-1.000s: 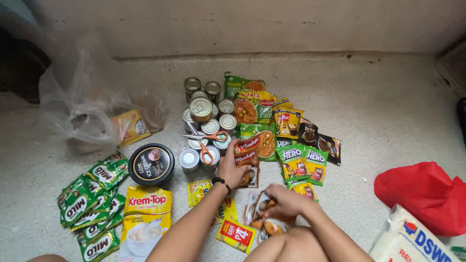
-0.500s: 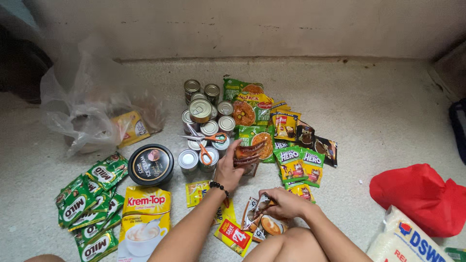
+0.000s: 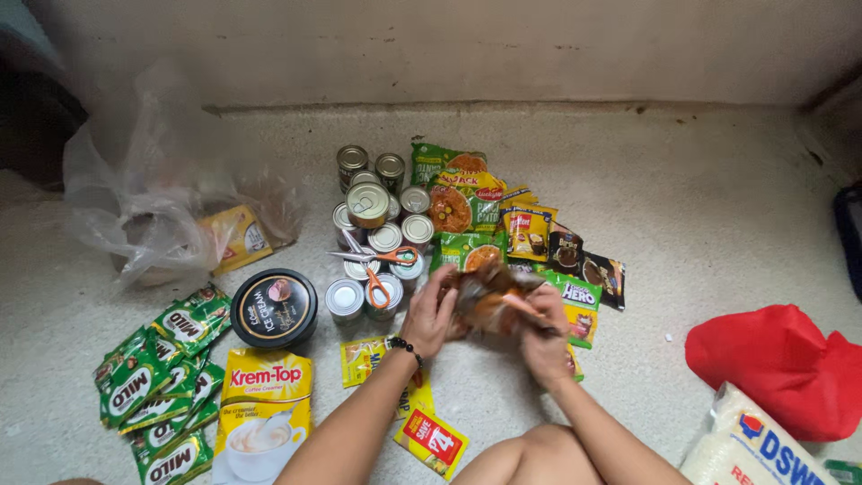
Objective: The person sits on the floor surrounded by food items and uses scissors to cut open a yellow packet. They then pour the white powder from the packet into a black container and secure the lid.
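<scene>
Both the left hand (image 3: 429, 314) and the right hand (image 3: 544, 325) pinch a bunch of brown sachets (image 3: 485, 301) between them, lifted just above the floor (image 3: 700, 198) beside the cans (image 3: 377, 216), seemingly gathering 1 kind together.

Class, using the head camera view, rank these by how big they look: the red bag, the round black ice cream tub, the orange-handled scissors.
1. red bag, clearly largest.
2. round black ice cream tub.
3. orange-handled scissors, slimmest, though about as long as the tub is wide.
The bag lies nearer the camera, which may exaggerate it.
</scene>
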